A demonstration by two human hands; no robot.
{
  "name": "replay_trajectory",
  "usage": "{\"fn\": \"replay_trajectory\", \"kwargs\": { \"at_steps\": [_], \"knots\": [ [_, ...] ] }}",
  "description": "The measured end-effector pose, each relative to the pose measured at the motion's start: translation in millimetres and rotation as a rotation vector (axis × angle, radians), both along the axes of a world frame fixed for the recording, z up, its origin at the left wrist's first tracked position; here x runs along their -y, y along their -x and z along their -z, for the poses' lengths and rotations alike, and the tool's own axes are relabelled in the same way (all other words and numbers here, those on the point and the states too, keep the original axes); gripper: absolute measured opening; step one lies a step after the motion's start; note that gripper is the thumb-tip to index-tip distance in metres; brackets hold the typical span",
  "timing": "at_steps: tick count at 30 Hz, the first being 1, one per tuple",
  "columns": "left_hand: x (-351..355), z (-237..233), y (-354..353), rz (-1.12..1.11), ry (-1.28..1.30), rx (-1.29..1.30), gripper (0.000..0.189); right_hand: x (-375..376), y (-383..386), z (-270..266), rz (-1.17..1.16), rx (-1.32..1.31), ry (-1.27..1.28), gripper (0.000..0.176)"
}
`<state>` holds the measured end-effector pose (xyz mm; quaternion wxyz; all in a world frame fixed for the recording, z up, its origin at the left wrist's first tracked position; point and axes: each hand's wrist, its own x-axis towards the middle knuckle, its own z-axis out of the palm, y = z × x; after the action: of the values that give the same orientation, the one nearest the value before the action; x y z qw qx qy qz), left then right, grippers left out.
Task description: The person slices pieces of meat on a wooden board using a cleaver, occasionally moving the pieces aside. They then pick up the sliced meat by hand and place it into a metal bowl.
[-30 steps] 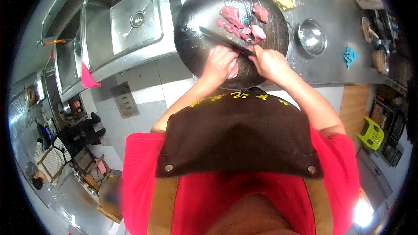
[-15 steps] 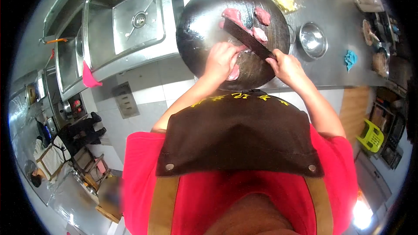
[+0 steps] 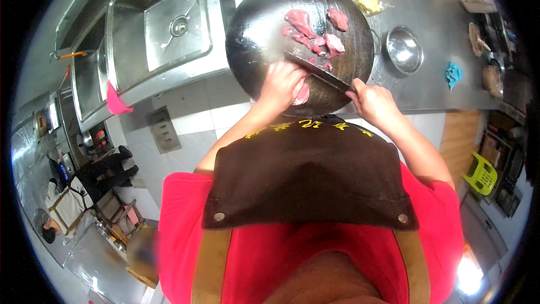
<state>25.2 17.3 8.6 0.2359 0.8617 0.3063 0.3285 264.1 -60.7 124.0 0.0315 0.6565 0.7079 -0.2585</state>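
Observation:
My right hand (image 3: 372, 101) is closed around the handle of a cleaver (image 3: 320, 72). Its dark blade slants up and left across a round, dark, wet chopping board (image 3: 256, 39), seen nearly edge-on. My left hand (image 3: 282, 85) has its fingers curled down on a piece of pink raw meat (image 3: 302, 94), right beside the blade; part of that piece is hidden under the hand. Beyond the blade lie several pieces of meat, among them a long one (image 3: 298, 20), a chunk at the upper right (image 3: 338, 19) and a paler chunk (image 3: 334, 45), with small scraps near the blade.
A steel bowl (image 3: 404, 50) stands right of the board on the steel counter (image 3: 433, 22). Behind it are bagged yellow food (image 3: 368, 0) and a blue cloth (image 3: 453, 75). A steel sink (image 3: 174, 28) adjoins on the left. Another person (image 3: 73, 197) is at far left.
The cleaver has moved toward me and its blade has turned more upright, uncovering meat pieces and small scraps behind it. My left hand has shifted slightly left and toward me.

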Motion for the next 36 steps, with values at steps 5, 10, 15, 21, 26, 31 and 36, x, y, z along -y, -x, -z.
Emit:
{"fn": "replay_trajectory", "kwargs": {
  "at_steps": [5,10,15,21,26,31,36],
  "knots": [
    [-1,-3,-2,-0.017,0.015,-0.017,0.021,-13,5,31,0.062,-0.067,-0.028,0.027],
    [-2,0,0,0.021,0.000,-0.012,0.023,-39,18,34,0.210,-0.229,0.062,0.033],
    [-1,1,7,0.031,-0.010,0.031,0.024,-32,20,27,0.280,-0.196,-0.142,0.030],
    [0,-6,2,-0.018,0.047,0.095,0.019,-5,2,8,0.158,-0.077,-0.129,0.026],
    [-7,-3,-7,0.011,0.013,0.045,0.015,2,4,19,0.063,-0.034,-0.002,0.028],
    [-6,3,-14,0.039,0.053,0.065,0.016,-39,35,43,0.062,-0.093,-0.101,0.028],
    [-8,-8,-11,0.075,0.097,0.028,0.011,-63,56,38,0.137,-0.174,-0.148,0.032]
  ]
}}
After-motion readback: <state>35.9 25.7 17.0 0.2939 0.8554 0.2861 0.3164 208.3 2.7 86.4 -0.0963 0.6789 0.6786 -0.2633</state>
